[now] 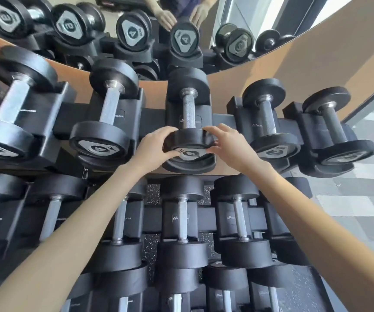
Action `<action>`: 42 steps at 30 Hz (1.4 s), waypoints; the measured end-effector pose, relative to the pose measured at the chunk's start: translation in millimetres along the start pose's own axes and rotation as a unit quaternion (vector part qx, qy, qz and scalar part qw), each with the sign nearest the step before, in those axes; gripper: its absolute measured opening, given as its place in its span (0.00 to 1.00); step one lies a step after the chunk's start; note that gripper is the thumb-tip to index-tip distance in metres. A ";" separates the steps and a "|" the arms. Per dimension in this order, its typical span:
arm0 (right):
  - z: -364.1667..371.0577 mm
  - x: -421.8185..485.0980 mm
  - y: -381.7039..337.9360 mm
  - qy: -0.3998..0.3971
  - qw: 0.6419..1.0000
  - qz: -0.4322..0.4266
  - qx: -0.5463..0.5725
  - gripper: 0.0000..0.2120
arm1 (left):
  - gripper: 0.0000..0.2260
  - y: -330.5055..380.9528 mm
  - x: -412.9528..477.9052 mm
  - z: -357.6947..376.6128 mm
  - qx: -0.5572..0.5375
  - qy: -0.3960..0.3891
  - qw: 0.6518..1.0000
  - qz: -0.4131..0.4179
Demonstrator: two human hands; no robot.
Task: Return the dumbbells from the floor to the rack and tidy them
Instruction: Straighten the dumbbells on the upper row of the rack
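Grasping the 4-marked dumbbell (188, 115) by its near head at frame centre, left grip (153, 147) and right grip (226, 143) curled round the rim, dumbbell lying in the rack (154, 119)

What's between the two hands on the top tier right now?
The near head of a dumbbell marked 4, resting in its rack cradle; the left hand and right hand grip its rim, per the head view.
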State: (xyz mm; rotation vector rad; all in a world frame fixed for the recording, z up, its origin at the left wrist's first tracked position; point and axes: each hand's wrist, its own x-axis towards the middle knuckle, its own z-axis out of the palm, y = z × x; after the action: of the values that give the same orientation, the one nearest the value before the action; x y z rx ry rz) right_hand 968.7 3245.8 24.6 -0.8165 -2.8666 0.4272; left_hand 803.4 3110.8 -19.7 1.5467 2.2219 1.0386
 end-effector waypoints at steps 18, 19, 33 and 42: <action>40.9 -10.3 34.3 0.046 0.987 0.068 0.140 0.22 | 0.20 25.9 20.4 4.4 0.179 -0.040 0.982 0.045; 40.6 -9.8 33.0 0.045 0.989 0.063 0.122 0.23 | 0.20 22.0 19.4 3.6 0.169 -0.040 0.984 0.037; 1.9 -85.8 -8.0 0.139 0.984 0.034 -0.105 0.30 | 0.27 23.1 -63.5 -28.4 0.322 0.056 0.942 0.078; 27.2 -215.3 -36.1 0.167 0.978 -0.016 -0.127 0.32 | 0.27 70.4 -208.6 -24.5 0.352 0.161 0.919 0.067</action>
State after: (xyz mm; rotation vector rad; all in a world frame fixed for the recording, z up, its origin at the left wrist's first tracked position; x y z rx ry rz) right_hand 1127.2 3095.4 -0.4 -0.7917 -2.6421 -0.0806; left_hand 925.9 2927.8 4.7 1.9272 2.9758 0.5601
